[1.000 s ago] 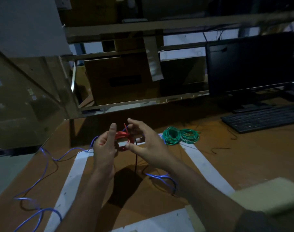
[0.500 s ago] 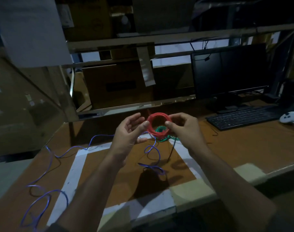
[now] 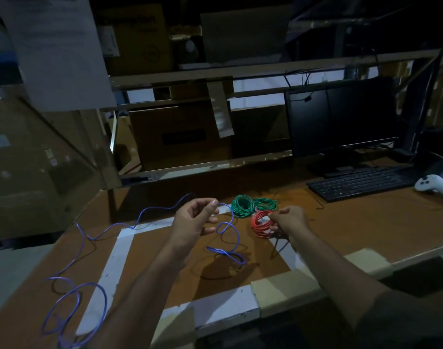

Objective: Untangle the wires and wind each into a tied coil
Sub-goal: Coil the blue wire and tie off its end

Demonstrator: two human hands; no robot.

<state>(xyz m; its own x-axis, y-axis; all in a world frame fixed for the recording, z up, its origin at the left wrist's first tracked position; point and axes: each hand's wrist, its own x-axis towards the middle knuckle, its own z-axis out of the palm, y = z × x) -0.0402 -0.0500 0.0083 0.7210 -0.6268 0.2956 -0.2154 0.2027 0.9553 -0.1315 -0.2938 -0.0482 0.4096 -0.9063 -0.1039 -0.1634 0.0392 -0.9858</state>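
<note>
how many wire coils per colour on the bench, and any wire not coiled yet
green coils: 2
red coil: 1, gripped by the right hand
blue wire, loose and uncoiled: 1, one stretch pinched by the left hand
total: 4 wires, 3 of them coiled

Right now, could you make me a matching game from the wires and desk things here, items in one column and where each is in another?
Items:
1. red coil
2. blue wire
3. green coils
4. keyboard

Places:
A. lying on the desk, behind the red one
B. in the right hand
C. in front of the monitor
D. pinched by the left hand, trailing left

Pairs: 1-B, 2-D, 3-A, 4-C
</note>
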